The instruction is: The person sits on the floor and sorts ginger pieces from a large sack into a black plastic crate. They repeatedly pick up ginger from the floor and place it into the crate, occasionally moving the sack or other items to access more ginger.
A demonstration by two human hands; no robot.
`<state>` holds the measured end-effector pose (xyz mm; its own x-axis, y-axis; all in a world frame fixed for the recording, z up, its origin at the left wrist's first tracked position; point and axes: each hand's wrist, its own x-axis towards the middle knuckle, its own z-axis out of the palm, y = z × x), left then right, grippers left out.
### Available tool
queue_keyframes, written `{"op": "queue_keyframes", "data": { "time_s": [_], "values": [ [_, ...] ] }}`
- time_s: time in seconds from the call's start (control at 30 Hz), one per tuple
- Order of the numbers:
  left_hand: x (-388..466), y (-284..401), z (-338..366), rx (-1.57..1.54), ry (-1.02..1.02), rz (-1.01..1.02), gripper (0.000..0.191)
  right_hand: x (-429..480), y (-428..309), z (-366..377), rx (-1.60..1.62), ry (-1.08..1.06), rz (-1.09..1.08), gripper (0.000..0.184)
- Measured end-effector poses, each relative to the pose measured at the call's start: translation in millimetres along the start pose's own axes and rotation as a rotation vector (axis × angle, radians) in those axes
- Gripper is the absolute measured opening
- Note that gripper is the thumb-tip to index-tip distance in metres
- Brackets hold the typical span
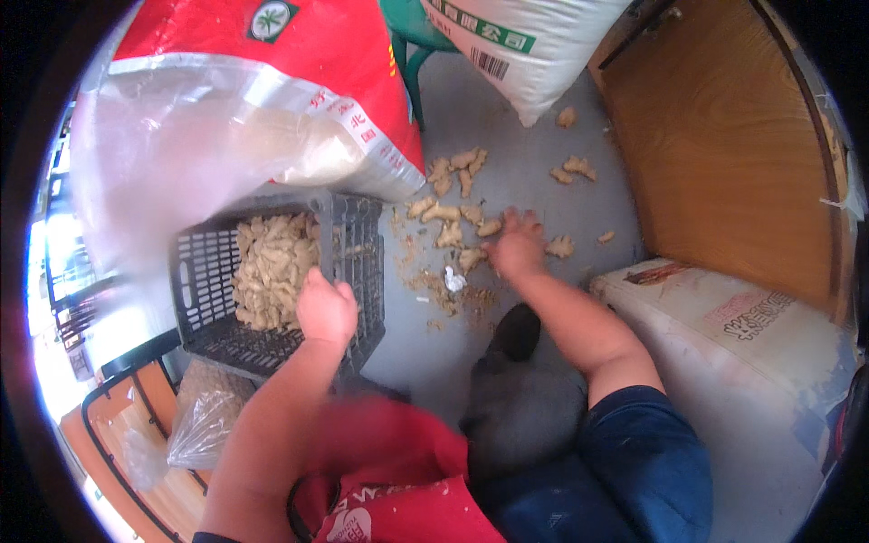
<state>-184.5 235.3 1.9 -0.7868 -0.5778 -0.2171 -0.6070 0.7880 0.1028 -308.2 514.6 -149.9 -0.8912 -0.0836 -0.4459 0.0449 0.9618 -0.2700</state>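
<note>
My left hand (328, 309) grips the right rim of a black plastic crate (360, 261), fingers curled and partly hidden. Inside the tilted-looking crate lies a heap of ginger roots (275, 278). Low over the grey floor, my right hand (519, 246) has its fingers spread, with no piece visible in it. Close to its left are loose ginger pieces, among them one piece (489, 227) by the fingers and another (471, 258) near the thumb. To its right lies a knobby ginger piece (561, 246). Whether the fingers touch any piece cannot be made out.
A large red and clear sack (339, 75) leans behind the crate. A white sack (543, 47) stands near a green stool (414, 41). At right are a wooden panel (726, 149) and a worn carton (706, 326). Crumpled white scrap (454, 279) and brown crumbs (434, 282) litter the floor.
</note>
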Motion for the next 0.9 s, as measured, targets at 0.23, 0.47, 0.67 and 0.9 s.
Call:
{"op": "queue_keyframes", "data": {
  "time_s": [0.23, 0.47, 0.67, 0.9],
  "values": [
    [1.6, -1.6, 0.3, -0.036, -0.016, -0.006, 0.027, 23.4, 60.9, -0.3, -0.136, -0.184, 0.079, 0.087],
    [-0.3, -3.5, -0.6, -0.007, 0.013, -0.006, 0.027, 17.7, 67.6, 23.7, -0.054, -0.108, 0.036, 0.073],
    [1.9, 5.1, -4.8, -0.04, -0.015, -0.032, 0.027, 38.8, 56.1, 50.2, 0.126, -0.171, 0.145, 0.064],
    [1.4, -4.7, -1.0, 0.005, 0.014, -0.034, 0.029, 9.1, -4.5, 11.6, 0.586, 0.309, -0.173, 0.055]
  ]
}}
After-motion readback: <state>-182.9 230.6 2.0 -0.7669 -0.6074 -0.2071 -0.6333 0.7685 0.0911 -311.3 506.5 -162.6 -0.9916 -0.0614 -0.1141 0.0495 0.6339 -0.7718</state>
